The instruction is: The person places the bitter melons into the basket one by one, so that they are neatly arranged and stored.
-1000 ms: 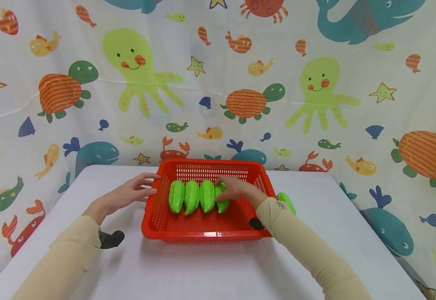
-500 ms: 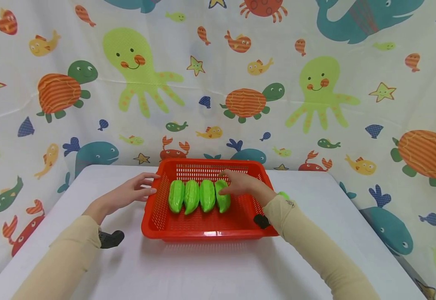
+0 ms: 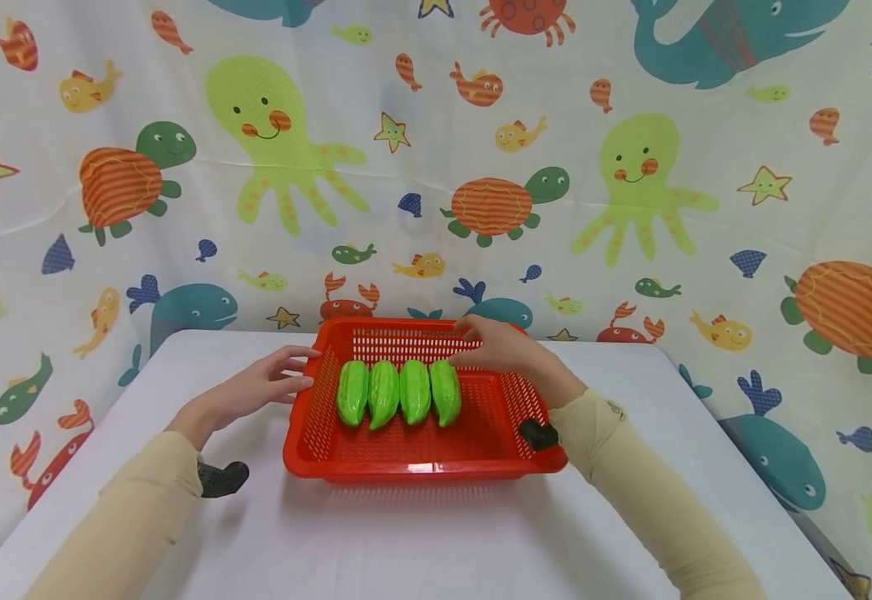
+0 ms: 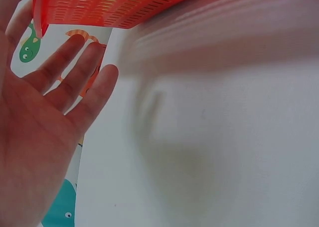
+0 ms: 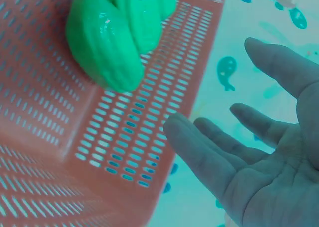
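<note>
A red plastic basket (image 3: 421, 468) with slotted walls stands on the white table. Several glossy green ridged vegetables that look like bitter melons lie side by side in it, the rightmost bitter melon (image 3: 445, 396) nearest my right hand. That right hand (image 3: 507, 347) hovers over the basket's back right part, fingers spread and holding nothing; the right wrist view shows the palm (image 5: 274, 182) apart from the bitter melons (image 5: 107, 47). My left hand (image 3: 256, 385) is at the basket's left rim, fingertips right at its edge. In the left wrist view its fingers (image 4: 99, 95) are extended below the rim.
A white curtain (image 3: 421, 175) printed with sea animals hangs behind the table (image 3: 331, 542). Dark wrist-worn pieces sit under both sleeves, the right one (image 3: 538, 435) overlapping the basket's right wall in the head view.
My right hand has let go of the rightmost bitter melon and risen back and to the right. Another green vegetable outside the basket's right side is now hidden behind my sleeve. The left hand stays put.
</note>
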`<state>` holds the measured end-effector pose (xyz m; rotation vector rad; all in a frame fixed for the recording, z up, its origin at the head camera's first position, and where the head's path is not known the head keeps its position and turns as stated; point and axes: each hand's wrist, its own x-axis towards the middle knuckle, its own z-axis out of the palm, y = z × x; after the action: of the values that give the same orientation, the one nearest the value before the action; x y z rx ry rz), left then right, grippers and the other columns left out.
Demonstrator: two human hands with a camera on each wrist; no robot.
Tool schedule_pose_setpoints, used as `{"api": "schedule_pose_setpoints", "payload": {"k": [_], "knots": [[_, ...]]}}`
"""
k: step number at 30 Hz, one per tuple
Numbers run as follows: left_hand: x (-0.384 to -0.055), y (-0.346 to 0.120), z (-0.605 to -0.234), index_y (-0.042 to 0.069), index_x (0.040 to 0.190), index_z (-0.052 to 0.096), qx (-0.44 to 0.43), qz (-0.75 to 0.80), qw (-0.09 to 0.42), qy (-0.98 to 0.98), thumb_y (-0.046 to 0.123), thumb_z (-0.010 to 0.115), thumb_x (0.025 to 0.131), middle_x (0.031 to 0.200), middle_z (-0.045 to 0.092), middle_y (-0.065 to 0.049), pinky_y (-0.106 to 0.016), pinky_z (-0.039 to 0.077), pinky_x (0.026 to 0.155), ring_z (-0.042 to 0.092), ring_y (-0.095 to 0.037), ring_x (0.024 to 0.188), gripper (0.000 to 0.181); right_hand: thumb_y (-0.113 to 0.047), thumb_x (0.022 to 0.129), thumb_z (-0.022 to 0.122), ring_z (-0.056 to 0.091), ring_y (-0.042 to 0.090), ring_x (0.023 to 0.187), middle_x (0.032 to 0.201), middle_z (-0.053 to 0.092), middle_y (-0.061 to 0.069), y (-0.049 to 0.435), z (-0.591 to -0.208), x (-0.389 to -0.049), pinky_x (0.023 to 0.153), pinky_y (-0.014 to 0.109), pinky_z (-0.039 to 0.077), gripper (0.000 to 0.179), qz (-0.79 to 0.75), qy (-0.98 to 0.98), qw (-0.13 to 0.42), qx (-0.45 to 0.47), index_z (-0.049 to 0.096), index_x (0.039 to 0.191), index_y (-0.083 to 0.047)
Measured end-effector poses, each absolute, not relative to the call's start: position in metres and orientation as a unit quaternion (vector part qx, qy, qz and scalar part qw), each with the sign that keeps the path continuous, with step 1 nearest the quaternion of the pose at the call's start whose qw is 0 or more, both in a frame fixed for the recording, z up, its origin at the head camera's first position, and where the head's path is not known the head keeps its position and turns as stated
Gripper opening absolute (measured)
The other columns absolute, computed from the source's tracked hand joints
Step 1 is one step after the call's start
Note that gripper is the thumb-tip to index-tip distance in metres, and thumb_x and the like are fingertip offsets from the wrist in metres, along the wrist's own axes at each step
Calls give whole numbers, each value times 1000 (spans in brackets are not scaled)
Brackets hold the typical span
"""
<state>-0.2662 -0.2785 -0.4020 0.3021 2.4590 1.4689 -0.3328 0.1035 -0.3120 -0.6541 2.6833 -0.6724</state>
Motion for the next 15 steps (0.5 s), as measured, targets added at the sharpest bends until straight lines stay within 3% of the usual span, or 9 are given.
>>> {"api": "schedule_pose_setpoints", "payload": {"k": [15], "knots": [[-266, -278, -401, 17, 150, 31, 103, 504, 132, 847, 41, 63, 94, 147, 36, -20, -54, 48, 96, 43, -41, 130, 69, -31, 91, 68, 56, 35, 118, 140, 49, 19, 146, -301, -319, 93, 49, 52, 64, -283, 933, 108, -195, 40, 144, -8]]}}
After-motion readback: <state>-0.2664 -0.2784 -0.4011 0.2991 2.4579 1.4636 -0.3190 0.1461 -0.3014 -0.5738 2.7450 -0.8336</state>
